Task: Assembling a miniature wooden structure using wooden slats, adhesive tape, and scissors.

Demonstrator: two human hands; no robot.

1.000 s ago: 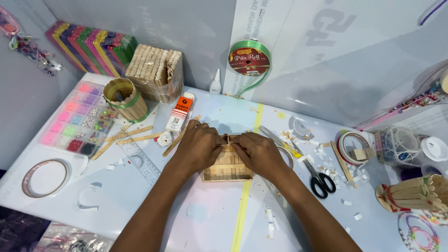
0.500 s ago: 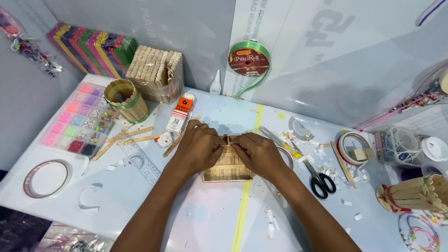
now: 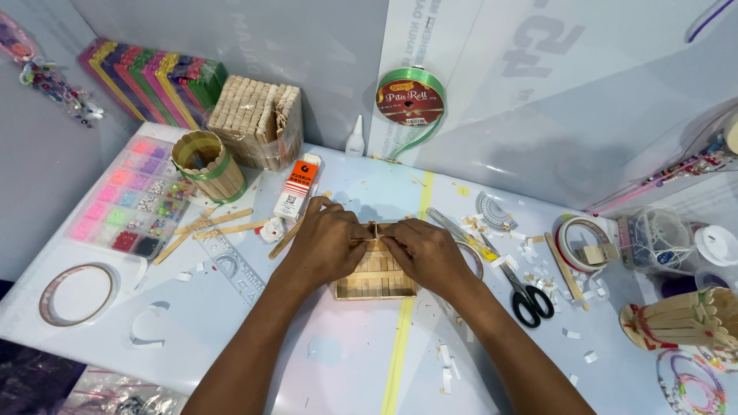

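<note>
Wooden stick panel (image 3: 375,277) is looking light, stiff, brittle at its glue joints. Both grips are pinching its top edge: left hand (image 3: 329,247), right hand (image 3: 427,252). You are better holding its side rails.

One head-worn camera looks steeply down from close above the white table (image 3: 231,338), facing twelve o'clock toward the wall; the forearms enter from six o'clock.

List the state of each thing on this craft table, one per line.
left hand: fingers pinching a stick at the panel's top edge
right hand: pinching the same stick
craft-stick panel: flat, partly covered by both hands
scissors: lying closed
glue bottle: upright, capped
stick cup: upright
bead box: compartments filled
ribbon spool: partly unwound
</note>
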